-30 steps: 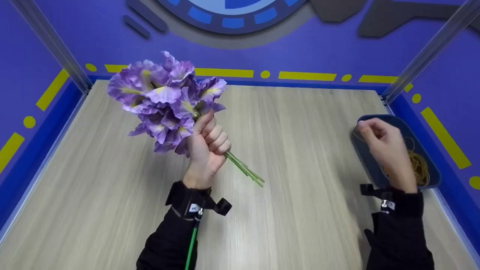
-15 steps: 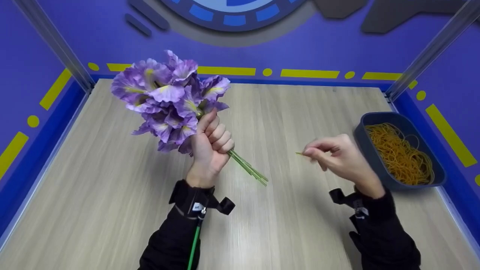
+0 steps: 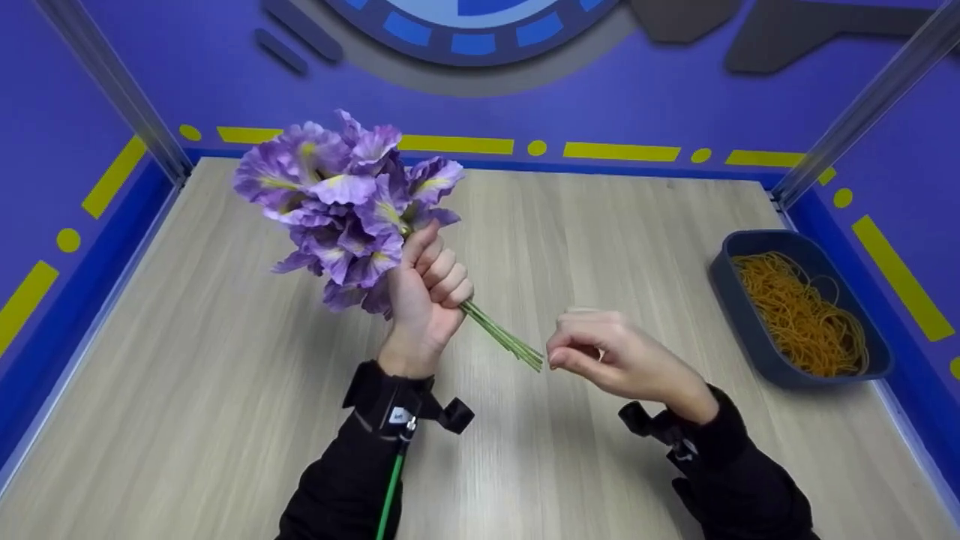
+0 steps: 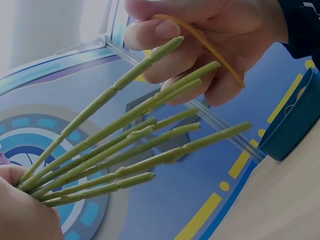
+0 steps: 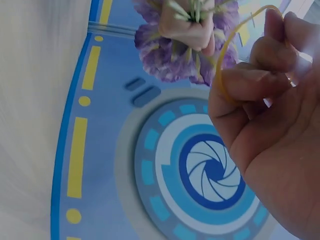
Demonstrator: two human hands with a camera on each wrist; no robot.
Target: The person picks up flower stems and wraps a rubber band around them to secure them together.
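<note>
A bunch of purple artificial irises [image 3: 341, 202] is gripped by my left hand [image 3: 427, 300], its fingers wrapped round the stems just under the blooms. The green stems [image 4: 135, 135] fan out below that fist in the left wrist view. My right hand [image 3: 615, 352] is beside the stem ends. Between thumb and fingertips it pinches an orange-yellow rubber band [image 5: 223, 60], which loops down across the curled fingers. In the left wrist view, the band [image 4: 210, 47] hangs right by the stem tips; whether they touch I cannot tell.
At the right edge of the wooden table [image 3: 300, 420] stands a dark blue-grey plastic box [image 3: 750, 345] holding a heap of rubber bands [image 3: 799, 315]. Blue panels with yellow markings wall in the back and both sides.
My right hand has left the box with a rubber band and moved leftward to the stem ends. The left hand keeps its grip on the irises and is almost still.
</note>
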